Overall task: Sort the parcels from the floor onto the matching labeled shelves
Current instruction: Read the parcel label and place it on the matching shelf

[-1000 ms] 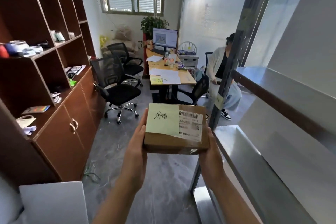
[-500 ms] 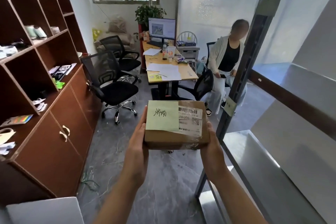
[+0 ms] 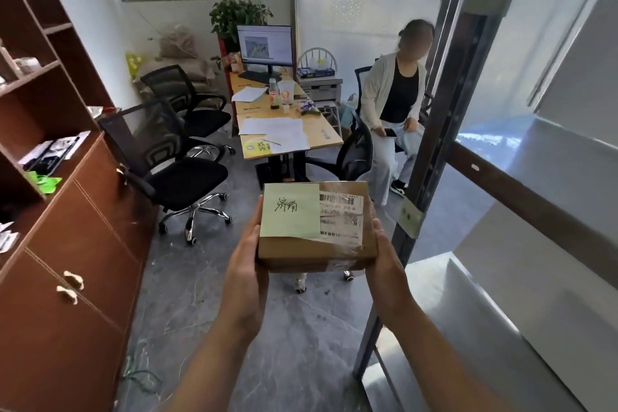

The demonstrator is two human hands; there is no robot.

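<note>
While both bare hands reach forward in the head view, a brown cardboard parcel (image 3: pixel 314 227) sits between them, held level in mid-air above the grey floor (image 3: pixel 200 294). The left hand (image 3: pixel 249 267) presses its left side and the right hand (image 3: pixel 384 264) its right side, so each grip is closed on the parcel. A pale green note (image 3: pixel 289 211) with handwriting and a white barcode label (image 3: pixel 341 219) cover its top. Just right stands a metal shelf rack (image 3: pixel 501 304); its upright post carries a small tag (image 3: pixel 410 217). Far behind, a seated person (image 3: pixel 394 104) waits beside a tabletop (image 3: pixel 321 135).
</note>
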